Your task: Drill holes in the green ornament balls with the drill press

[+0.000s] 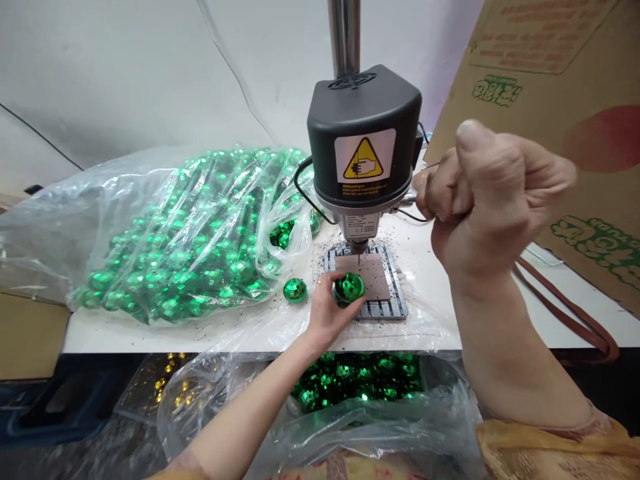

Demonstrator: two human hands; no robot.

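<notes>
Between the thumb and fingers of my left hand (327, 310) is a shiny green faceted ball (351, 287), held low over the drill press base (399, 308). A square brownish board (379, 280) lies on that slotted base. The drill bit (359, 259) points down just above the ball; contact between them cannot be made out. My right hand (493, 187) is closed beside the black drill press head (365, 113), its fingers wrapped round the feed handle (410, 199), which is mostly hidden. Left of my left hand rests another green ball (295, 290).
A big clear bag of green balls (200, 247) fills the table's left side. Below the table edge, another plastic bag (360, 383) holds more. A large cardboard box (555, 93) stands right, near a brown strap (570, 313). Dark shavings dot the white tabletop (430, 287).
</notes>
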